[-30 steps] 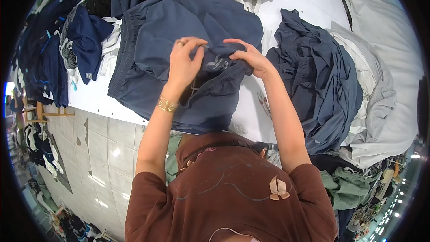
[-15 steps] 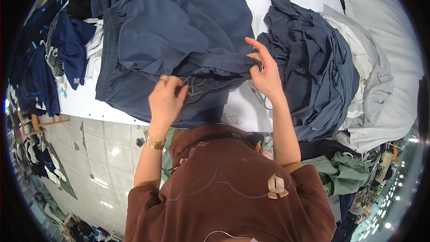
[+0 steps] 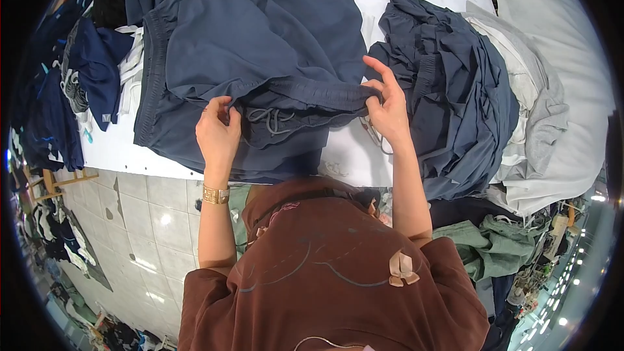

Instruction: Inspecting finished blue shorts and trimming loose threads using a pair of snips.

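Note:
A pair of slate-blue shorts (image 3: 312, 93) lies nearest to me, its gathered elastic waistband stretched sideways between my hands. At the band's right end, my right hand (image 3: 390, 114) pinches the edge between thumb and bent fingers, with the index finger pointing up. My left hand (image 3: 218, 135) is closed on the left end of the same waistband; part of its grip is hidden by the cloth. A loose grey drawstring (image 3: 275, 121) hangs in curls at the middle of the waist opening. Beneath and beyond are more slate-blue shorts (image 3: 260, 32), laid flat with a waistband toward the left.
A crumpled heap of slate-blue garments (image 3: 458, 104) sits to the right, beside pale grey cloth (image 3: 552, 123). Navy garments (image 3: 97, 71) are piled at the left. The white table's (image 3: 175, 170) front edge runs before me, above a tiled floor (image 3: 156, 221).
My left hand has moved left from the drawstring to the waistband's left end, uncovering the drawstring. The right hand keeps its pinch in nearly the same place.

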`<action>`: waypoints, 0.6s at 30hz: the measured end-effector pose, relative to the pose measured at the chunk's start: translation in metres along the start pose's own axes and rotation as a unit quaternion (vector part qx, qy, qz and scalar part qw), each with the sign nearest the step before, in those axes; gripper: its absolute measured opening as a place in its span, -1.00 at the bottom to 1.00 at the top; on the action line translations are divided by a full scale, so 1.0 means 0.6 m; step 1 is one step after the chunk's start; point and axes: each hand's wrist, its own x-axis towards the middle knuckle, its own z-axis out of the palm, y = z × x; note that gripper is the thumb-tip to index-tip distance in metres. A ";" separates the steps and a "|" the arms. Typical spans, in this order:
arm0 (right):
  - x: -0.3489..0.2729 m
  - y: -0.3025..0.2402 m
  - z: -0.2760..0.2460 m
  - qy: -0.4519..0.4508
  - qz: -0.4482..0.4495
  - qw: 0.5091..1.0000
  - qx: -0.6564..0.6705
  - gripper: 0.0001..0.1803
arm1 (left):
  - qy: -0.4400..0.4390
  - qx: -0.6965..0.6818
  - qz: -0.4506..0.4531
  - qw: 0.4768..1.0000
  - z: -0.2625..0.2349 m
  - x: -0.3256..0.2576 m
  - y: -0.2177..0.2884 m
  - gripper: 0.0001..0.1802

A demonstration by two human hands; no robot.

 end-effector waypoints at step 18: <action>0.003 0.014 0.000 -0.007 0.012 0.999 0.042 -0.23 | 0.014 0.028 0.058 0.998 -0.006 0.002 0.026 -0.72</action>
